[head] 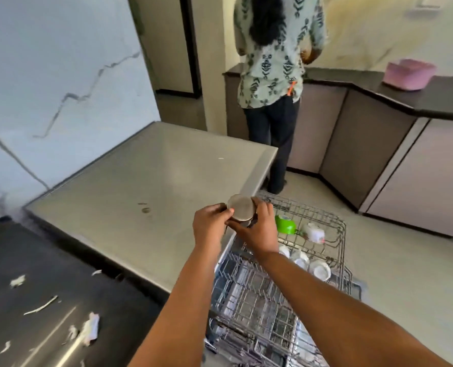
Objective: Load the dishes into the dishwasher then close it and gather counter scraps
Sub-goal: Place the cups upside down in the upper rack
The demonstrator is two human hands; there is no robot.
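Note:
Both my hands hold a small steel cup [241, 210], its round base turned toward me, above the near corner of the pulled-out upper dishwasher rack [336, 229]. My left hand [210, 224] grips its left side and my right hand [259, 229] wraps it from the right and below. In the rack lie a green cup [285, 224], a white patterned cup [314, 232] and three white cups [319, 270] upside down. The lower rack [254, 300] sits beneath. White scraps [89, 331] lie scattered on the dark counter [34, 260] at lower left.
The dishwasher's steel top [153, 186] spreads out left of the rack. A person in a patterned shirt [273, 62] stands at the far counter with their back to me. A pink tub [408, 74] rests on the right counter [432, 102]. Cabinets line the right side.

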